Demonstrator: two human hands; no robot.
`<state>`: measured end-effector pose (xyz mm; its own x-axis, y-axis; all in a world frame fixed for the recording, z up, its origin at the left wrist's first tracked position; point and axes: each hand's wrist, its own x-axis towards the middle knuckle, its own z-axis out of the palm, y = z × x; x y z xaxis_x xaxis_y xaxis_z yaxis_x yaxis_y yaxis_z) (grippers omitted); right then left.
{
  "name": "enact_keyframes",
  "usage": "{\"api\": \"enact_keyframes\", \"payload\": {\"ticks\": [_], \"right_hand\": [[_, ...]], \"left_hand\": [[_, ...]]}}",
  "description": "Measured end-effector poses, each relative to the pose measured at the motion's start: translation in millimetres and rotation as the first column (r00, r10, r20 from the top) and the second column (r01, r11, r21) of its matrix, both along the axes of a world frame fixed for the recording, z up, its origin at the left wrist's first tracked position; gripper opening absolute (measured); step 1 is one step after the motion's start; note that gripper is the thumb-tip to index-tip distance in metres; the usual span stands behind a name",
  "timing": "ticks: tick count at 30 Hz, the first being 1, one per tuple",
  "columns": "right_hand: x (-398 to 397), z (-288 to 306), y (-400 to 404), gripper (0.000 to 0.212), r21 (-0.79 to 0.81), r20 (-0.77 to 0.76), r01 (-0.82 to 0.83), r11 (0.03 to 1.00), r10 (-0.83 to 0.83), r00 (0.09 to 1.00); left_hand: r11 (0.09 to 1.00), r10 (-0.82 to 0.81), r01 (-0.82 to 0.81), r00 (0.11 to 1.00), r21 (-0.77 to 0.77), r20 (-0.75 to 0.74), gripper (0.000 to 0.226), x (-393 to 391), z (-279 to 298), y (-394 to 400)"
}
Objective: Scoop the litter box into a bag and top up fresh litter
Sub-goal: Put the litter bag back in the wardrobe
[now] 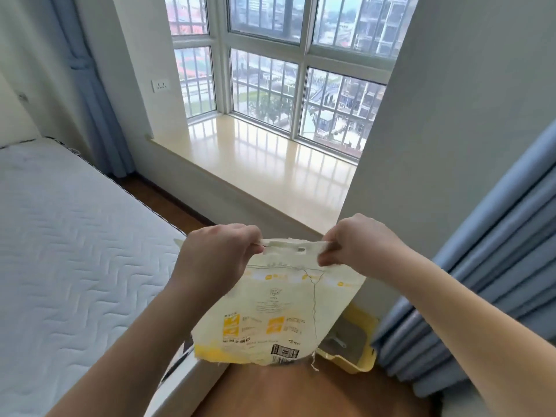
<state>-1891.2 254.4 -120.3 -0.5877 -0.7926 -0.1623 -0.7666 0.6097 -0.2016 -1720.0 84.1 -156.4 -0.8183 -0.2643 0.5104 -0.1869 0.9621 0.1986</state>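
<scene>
Above the wooden floor (pixel 270 392), we hold the pale yellow litter bag (pixel 276 311) upright by its top edge: our left hand (pixel 216 251) pinches the corner at 9 o'clock, our right hand (pixel 358 245) the corner at 3 o'clock. Below the bag, at 4 o'clock, the yellow litter box (pixel 361 356) sits on the floor, beside the blue curtain (pixel 487 266). The mattress (pixel 69 242) lies at 9 o'clock.

A matt woven-plastic litter bag (pixel 279 311) (threads fraying) is seen above glossy wood floor (pixel 301 392); the mattress (pixel 75 236) is quilted cloth.
</scene>
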Motion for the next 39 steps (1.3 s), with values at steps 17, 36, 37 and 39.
{"api": "enact_keyframes", "payload": {"ticks": [17,36,37,39], "right_hand": [[52.2,83.1,-4.1,0.019,-0.288,0.067,-0.388,0.876,0.423,0.904],[391.2,125.9,-103.9,0.039,-0.139,-0.178,-0.905,0.402,0.889,0.422],[418.3,127.2,-104.6,0.038,-0.140,-0.190,-0.918,0.370,0.900,0.392],[472.3,129.2,-105.1,0.036,-0.166,-0.187,-0.937,0.307,0.923,0.335]], "left_hand": [[0.928,0.359,-0.357,0.933,-0.105,0.001,0.008,120.1,115.0,64.8],[0.411,0.912,-0.909,0.410,-0.073,0.035,0.014,465.2,136.2,127.3],[0.375,0.927,-0.925,0.372,-0.070,0.045,0.013,490.0,137.4,134.9],[0.290,0.956,-0.954,0.286,-0.076,0.061,0.013,539.6,138.6,149.2]]}}
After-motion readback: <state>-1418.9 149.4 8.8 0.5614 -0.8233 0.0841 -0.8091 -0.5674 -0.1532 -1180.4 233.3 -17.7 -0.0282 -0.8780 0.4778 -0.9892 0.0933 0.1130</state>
